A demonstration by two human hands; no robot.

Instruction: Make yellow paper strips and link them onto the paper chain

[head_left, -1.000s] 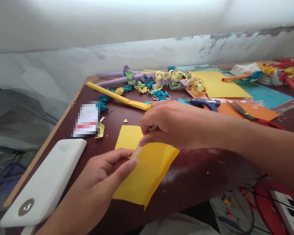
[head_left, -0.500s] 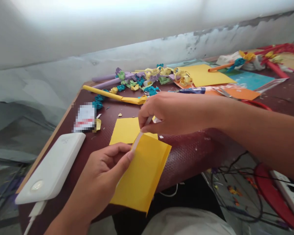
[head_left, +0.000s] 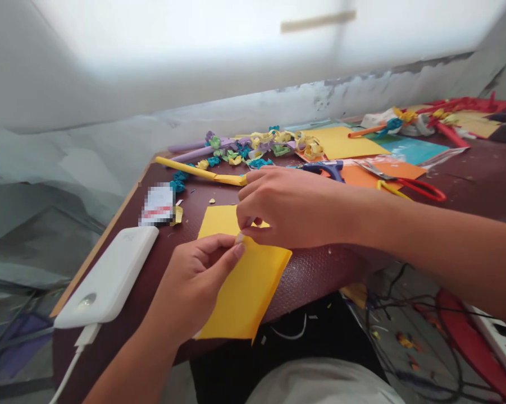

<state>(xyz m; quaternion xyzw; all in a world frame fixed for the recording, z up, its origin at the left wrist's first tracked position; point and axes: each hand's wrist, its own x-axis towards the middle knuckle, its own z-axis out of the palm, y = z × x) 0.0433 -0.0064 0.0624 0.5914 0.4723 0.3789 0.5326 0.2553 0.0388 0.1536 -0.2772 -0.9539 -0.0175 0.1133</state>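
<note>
My left hand point(head_left: 197, 280) pinches the upper left edge of a folded yellow paper point(head_left: 256, 280) between thumb and fingers. A short bit of white strip point(head_left: 240, 238) shows at its fingertips, along that same edge. Just above, my right hand point(head_left: 273, 207) is bent down with thumb and forefinger closed at the strip's upper end; its grip is partly hidden. The fingertips of both hands nearly meet. Behind them, another yellow paper piece point(head_left: 217, 220) lies on the dark red table point(head_left: 303, 275), partly covered by my hands.
A white power bank point(head_left: 109, 275) with a cable lies at left. Behind my hands are a yellow paper tube point(head_left: 185, 167), crumpled paper flowers point(head_left: 278, 147) and a blue glue gun point(head_left: 326, 168). Red-handled scissors point(head_left: 425, 189) lie right, beyond my forearm. Cables point(head_left: 404, 306) hang below.
My two hands have come closer together, and less of the white strip shows between them. The view has shifted, bringing the scissors and glue gun more into sight.
</note>
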